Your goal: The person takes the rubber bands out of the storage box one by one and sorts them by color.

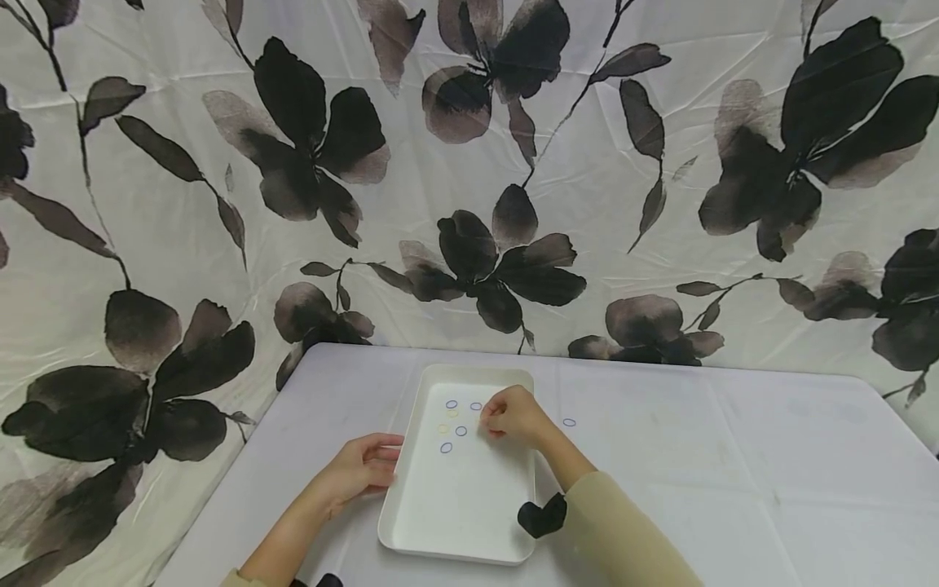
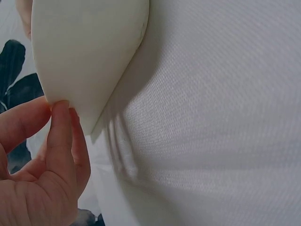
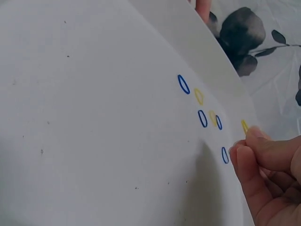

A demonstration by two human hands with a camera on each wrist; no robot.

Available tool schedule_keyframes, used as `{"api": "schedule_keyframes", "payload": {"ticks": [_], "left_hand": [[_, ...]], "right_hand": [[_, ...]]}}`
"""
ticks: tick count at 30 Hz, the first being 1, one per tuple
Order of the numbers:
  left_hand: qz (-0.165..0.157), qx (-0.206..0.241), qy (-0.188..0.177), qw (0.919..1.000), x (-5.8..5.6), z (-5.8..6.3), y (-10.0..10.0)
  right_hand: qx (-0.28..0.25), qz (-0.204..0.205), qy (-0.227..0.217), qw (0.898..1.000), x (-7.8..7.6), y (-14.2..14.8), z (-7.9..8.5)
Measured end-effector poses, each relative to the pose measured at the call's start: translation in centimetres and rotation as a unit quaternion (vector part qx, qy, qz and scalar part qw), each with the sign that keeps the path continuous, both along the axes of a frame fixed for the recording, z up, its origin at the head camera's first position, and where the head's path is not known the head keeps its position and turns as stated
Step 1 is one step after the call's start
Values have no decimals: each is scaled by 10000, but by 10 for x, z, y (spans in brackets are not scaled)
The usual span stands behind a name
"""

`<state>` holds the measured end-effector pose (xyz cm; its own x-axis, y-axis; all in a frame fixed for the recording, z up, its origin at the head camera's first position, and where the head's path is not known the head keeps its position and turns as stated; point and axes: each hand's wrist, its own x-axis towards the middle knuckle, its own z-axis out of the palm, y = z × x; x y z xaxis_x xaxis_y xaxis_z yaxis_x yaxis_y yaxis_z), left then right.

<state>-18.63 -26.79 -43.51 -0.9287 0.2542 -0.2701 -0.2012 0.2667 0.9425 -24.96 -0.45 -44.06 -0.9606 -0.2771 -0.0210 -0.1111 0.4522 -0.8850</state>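
Note:
A white tray (image 1: 456, 505) lies on the table, with several thin blue rings (image 1: 460, 431) and two yellow rings (image 1: 443, 428) in its far half; they look like small rubber bands. Over the tray's far right part, my right hand (image 1: 517, 414) pinches another yellow ring (image 3: 244, 126) between thumb and fingertips, partly hidden by them. Nearest to these fingertips in the right wrist view is a blue ring (image 3: 225, 155) on the tray floor. My left hand (image 1: 361, 469) holds the tray's left rim, its thumb and fingertips meeting at the edge in the left wrist view.
One blue ring (image 1: 569, 422) lies outside the tray, on the white tablecloth (image 1: 734, 481) to its right. Behind the table hangs a white floral cloth (image 1: 411, 171). A black strap piece (image 1: 543, 516) on the right sleeve overhangs the tray's near right edge.

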Motion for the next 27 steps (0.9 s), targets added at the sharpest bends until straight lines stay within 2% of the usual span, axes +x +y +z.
{"api": "schedule_keyframes", "payload": {"ticks": [10,16,27], "left_hand": [[43,-20,2,10000,0,1,0],[38,-24,7,10000,-1,1,0],[21,-8,-20,10000,-1,4,2]], "right_hand": [[-447,-246,-481,9975,1,3,11],[-666,-359,-550,9956,3,10,16],[-1013,-328,-824,9909,5,31,22]]}}
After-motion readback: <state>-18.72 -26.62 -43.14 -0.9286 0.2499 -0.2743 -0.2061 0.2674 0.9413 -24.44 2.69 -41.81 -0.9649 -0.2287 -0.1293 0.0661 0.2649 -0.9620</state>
